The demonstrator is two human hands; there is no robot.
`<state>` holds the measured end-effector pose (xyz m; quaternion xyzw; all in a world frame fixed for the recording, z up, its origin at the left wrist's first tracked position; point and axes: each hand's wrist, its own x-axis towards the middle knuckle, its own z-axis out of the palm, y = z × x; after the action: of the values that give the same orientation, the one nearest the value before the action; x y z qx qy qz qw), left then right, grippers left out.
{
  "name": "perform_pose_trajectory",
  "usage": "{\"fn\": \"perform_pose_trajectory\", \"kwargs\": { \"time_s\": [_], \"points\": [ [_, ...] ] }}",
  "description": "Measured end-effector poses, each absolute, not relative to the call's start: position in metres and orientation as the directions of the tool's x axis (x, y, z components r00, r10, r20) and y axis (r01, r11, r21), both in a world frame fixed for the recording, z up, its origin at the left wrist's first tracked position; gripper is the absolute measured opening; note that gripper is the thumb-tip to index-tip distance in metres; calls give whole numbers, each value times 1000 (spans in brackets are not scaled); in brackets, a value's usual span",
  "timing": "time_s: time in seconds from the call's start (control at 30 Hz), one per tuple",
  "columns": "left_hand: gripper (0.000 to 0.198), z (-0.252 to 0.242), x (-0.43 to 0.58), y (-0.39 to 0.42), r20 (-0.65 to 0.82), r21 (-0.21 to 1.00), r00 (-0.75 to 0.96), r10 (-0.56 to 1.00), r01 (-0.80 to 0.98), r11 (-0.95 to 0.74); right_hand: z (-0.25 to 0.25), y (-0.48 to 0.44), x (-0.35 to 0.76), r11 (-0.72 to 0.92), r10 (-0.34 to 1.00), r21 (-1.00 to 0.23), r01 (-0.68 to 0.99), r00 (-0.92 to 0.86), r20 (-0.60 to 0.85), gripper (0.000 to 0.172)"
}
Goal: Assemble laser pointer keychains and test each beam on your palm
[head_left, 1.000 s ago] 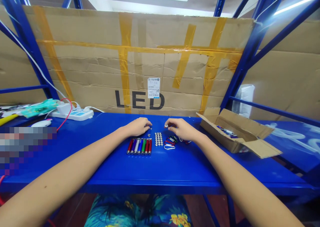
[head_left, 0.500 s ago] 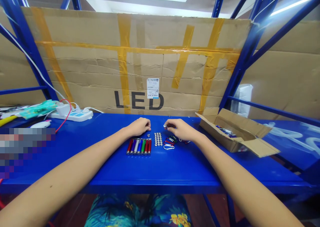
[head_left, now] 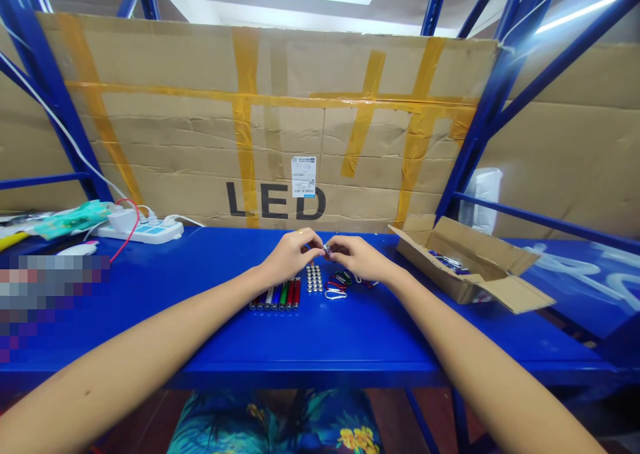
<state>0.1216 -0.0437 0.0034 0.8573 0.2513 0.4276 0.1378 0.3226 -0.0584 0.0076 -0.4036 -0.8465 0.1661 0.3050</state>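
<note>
My left hand (head_left: 291,255) and my right hand (head_left: 356,257) meet above the blue table (head_left: 320,334), fingertips pinched together on a small silver part (head_left: 326,248) between them. Just below the hands lies a block of small silver button cells (head_left: 315,278). A row of several coloured flashlight tubes (head_left: 281,295) lies to its left, partly hidden by my left wrist. Coloured carabiner clips (head_left: 338,284) lie to the right, under my right hand.
An open cardboard box (head_left: 470,267) with small parts stands at the right. A white power strip (head_left: 143,229) with a red cable, a white mouse (head_left: 77,249) and green items sit at the far left. A taped cardboard sheet marked LED (head_left: 275,127) backs the table between blue rack posts.
Both hands have lifted off the table and come together at the middle. My left hand moved right, and the two now pinch the small silver part jointly.
</note>
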Motion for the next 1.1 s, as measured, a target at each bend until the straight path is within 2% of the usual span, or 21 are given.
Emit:
{"fn": "perform_pose_trajectory", "kwargs": {
  "time_s": [0.1,0.3,0.43,0.5,0.6,0.67,0.77,0.93,1.0,1.1],
  "points": [
    [4,3,121,-44,702,424,488,519,300,-855,8,-60,321,641,766,-529,556,-506,396,15],
    [8,2,119,-42,725,212,590,354,298,-931,5,-57,322,658,750,-550,513,-511,420,12],
    [14,10,111,-39,681,184,624,384,362,-914,6,-55,324,646,762,-537,542,-497,415,15],
    [16,16,102,-36,587,196,662,466,442,-875,7,-55,325,636,772,-529,562,-484,412,16],
    [17,23,87,-28,288,218,785,548,504,-836,8,-56,325,616,788,-526,586,-465,404,15],
    [14,24,78,-23,110,256,790,603,564,-785,8,-56,325,601,799,-544,586,-454,395,15],
    [15,21,72,-17,13,266,763,647,621,-738,7,-56,324,585,811,-562,584,-445,380,15],
    [11,17,76,-18,44,288,772,634,598,-748,7,-56,324,580,814,-564,588,-442,377,14],
    [9,16,82,-23,156,346,743,651,576,-741,8,-57,323,585,811,-554,592,-444,382,15],
    [11,15,95,-34,433,499,588,683,475,-725,9,-60,322,597,802,-526,606,-451,391,17]
  ]
}}
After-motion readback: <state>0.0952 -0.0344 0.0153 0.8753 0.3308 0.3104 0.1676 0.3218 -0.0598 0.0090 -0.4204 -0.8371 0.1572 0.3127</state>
